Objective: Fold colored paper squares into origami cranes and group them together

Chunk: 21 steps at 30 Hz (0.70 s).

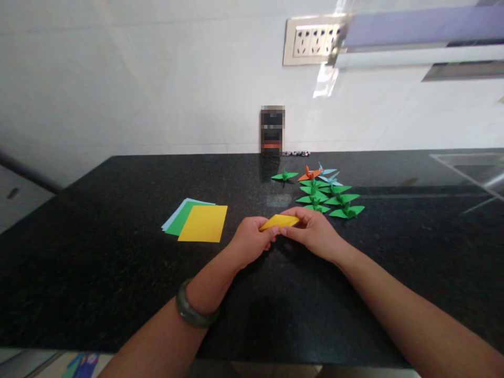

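A folded yellow piece of origami paper (280, 221) is held just above the dark countertop, its shape a slim diamond. My left hand (252, 239) pinches its left end between thumb and fingers. On its right end, my right hand (311, 231) is closed, thumb at the near edge and fingers behind. Left of my hands lie flat square sheets: a yellow sheet (205, 224) on top, a green sheet (180, 220) under it, and light blue at the bottom. Beyond my right hand stand several green paper cranes (347, 211), with an orange crane (310, 174) and light blue cranes (333, 179) behind.
One green crane (284, 176) stands apart to the left of the group. A dark upright object (272, 131), blurred out, leans at the white wall beside a beaded strap (298, 154). A socket panel (315, 41) is on the wall. The black countertop (98, 252) ends at a near edge.
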Tool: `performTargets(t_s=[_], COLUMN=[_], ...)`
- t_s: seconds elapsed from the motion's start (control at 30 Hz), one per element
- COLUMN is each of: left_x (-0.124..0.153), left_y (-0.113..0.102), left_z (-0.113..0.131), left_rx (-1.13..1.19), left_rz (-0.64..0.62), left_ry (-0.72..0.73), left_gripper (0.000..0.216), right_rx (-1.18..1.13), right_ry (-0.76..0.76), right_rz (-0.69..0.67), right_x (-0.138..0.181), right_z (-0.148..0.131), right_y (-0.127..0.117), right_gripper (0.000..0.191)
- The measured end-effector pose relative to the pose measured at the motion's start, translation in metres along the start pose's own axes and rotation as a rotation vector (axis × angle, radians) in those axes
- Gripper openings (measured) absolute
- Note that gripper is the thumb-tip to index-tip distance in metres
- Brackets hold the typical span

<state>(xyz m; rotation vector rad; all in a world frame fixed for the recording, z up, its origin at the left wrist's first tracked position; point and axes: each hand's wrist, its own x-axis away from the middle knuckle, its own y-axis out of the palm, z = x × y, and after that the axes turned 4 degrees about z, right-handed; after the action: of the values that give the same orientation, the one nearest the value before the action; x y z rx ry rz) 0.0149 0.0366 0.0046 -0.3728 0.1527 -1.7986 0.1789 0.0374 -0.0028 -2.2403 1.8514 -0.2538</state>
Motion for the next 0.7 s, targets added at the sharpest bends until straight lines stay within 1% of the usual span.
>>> performTargets(t_s=[0.1,0.23,0.37,0.47,0.57,0.63,0.7], left_x=[0.001,0.002,0.001,0.000,-0.001,-0.001,-0.001], left_y=[-0.001,-0.001,-0.001,-0.002,-0.003,-0.004,-0.004], left_z=[0.000,0.001,0.002,0.001,0.000,0.000,-0.001], left_rx=[-0.042,-0.037,0.019,0.092,0.121,0.132,0.153], left_rz=[-0.002,-0.017,-0.035,-0.059,-0.073,-0.092,-0.111], left_ry=[0.019,0.044,0.010,-0.032,-0.056,-0.064,-0.068], left_gripper=[0.021,0.020,0.019,0.017,0.017,0.018,0.019], right_rx=[-0.038,-0.103,-0.139,-0.138,-0.122,-0.089,-0.042], right_ry=[-0.008,0.011,0.055,0.063,0.046,0.066,0.093], right_rz=[0.051,0.089,0.103,0.085,0.016,-0.015,-0.009], right_x=[0.001,0.003,0.004,0.003,0.003,0.004,0.004], right_z=[-0.001,-0.007,-0.009,-0.007,-0.008,-0.010,-0.012], right_y=[0.002,0.003,0.002,0.000,-0.002,-0.003,-0.003], right_gripper=[0.032,0.036,0.037,0.033,0.030,0.025,0.022])
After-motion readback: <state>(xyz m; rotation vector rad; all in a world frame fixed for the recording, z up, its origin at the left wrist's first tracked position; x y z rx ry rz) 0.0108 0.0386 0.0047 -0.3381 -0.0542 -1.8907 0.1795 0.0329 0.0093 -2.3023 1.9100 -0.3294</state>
